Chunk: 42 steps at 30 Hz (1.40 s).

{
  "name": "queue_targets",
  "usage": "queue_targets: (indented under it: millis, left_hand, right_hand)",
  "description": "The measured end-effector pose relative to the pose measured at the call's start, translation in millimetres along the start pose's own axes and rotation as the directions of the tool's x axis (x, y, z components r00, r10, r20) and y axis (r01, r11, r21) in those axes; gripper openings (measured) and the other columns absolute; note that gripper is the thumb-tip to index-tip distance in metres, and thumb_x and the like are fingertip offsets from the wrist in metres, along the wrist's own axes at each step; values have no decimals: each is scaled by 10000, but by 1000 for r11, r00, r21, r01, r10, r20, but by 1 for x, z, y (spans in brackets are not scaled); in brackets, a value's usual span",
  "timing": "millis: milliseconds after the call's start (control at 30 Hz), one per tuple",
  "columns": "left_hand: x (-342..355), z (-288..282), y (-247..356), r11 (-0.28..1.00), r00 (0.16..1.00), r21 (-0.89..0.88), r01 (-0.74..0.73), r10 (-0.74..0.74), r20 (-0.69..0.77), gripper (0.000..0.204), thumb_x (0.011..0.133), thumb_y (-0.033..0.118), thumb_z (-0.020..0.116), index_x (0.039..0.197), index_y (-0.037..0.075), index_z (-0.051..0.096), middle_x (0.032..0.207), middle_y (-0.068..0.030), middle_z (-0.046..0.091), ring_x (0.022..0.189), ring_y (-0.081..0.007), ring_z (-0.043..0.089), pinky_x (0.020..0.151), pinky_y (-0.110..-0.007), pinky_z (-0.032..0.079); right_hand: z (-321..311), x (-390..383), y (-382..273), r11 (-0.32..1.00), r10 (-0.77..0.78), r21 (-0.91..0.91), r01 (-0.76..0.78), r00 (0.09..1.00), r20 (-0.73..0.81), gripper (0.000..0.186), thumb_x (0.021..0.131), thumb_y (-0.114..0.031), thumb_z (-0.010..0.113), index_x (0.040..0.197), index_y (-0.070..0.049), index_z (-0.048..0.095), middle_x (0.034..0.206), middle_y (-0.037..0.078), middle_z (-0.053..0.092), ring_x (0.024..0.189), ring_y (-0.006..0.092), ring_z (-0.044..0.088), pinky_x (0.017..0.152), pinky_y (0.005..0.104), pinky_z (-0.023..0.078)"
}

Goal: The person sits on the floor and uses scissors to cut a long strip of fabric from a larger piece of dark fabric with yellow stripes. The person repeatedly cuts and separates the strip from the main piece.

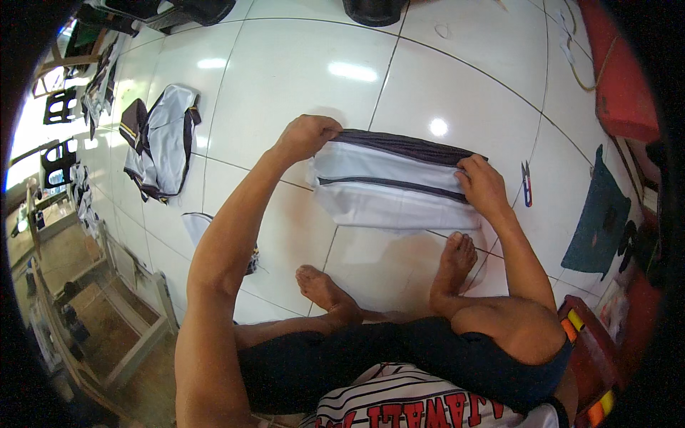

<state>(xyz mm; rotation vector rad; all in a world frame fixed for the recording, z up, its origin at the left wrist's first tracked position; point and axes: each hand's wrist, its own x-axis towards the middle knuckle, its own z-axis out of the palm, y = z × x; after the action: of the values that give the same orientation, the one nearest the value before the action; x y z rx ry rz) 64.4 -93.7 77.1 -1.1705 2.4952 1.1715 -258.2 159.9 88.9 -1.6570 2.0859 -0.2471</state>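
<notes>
A white cloth piece with dark bands [399, 203] is stretched out between my hands, just above or on the tiled floor in front of my feet. My left hand [307, 135] pinches the far left corner, at the end of the wide dark band. Closed on the right side of the cloth, near the end of the same band, is my right hand [485, 184]. A narrower dark strip runs across the middle of the white fabric. To the right of my right hand lies a pair of thread snips [527, 184] with dark blue and red handles.
A crumpled white and dark garment [168, 143] lies on the floor at the left. Another white cloth piece [198, 227] shows partly behind my left forearm. A dark green mat [599, 214] is at the right, below a red object [624, 85]. Wooden frames [135, 335] stand at the lower left.
</notes>
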Motion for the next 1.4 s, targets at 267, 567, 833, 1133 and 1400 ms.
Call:
queue_targets:
  millis: [267, 567, 833, 1133, 1400]
  left_hand:
    - [-8, 6, 7, 972, 975, 92, -215, 219, -39, 170, 896, 204, 705, 997, 75, 752, 951, -91, 732, 939, -283, 684, 840, -395, 550]
    - [-29, 20, 22, 853, 871, 336, -398, 467, -154, 118, 823, 182, 754, 858, 79, 709, 799, -77, 628, 802, -283, 626, 760, -410, 540]
    - [-65, 61, 25, 753, 900, 538, -378, 435, 23, 195, 770, 168, 753, 930, 95, 669, 1001, -56, 614, 942, -232, 608, 811, -395, 510]
    - [-45, 48, 34, 801, 809, 495, -336, 515, -285, 271, 798, 86, 701, 1067, 47, 689, 1139, -121, 588, 1065, -297, 581, 945, -450, 466]
    - [-42, 63, 42, 788, 920, 567, -238, 371, -129, 257, 845, 98, 608, 1088, 23, 640, 1109, -127, 596, 1095, -285, 577, 1005, -466, 427]
  right_hand:
    - [7, 3, -5, 984, -177, -68, 166, 960, -219, 218, 840, -95, 723, 1039, -49, 646, 997, 106, 618, 930, 310, 627, 804, 422, 518]
    - [6, -9, -12, 992, -123, -36, 122, 992, -13, 217, 833, -100, 726, 1033, -56, 656, 1004, 97, 625, 965, 306, 624, 834, 428, 512]
    - [27, -28, -17, 982, -123, -134, 135, 988, 94, 214, 787, -122, 746, 977, -54, 677, 1014, 100, 635, 986, 314, 624, 858, 432, 506]
    - [6, 8, -25, 966, -233, -165, 201, 950, -208, 232, 800, -64, 684, 1029, -42, 659, 1145, 106, 599, 1131, 306, 548, 992, 476, 440]
    - [19, 6, -17, 951, -233, -227, 208, 968, -89, 290, 744, -41, 688, 1031, -31, 644, 1133, 118, 612, 1112, 312, 567, 991, 465, 428]
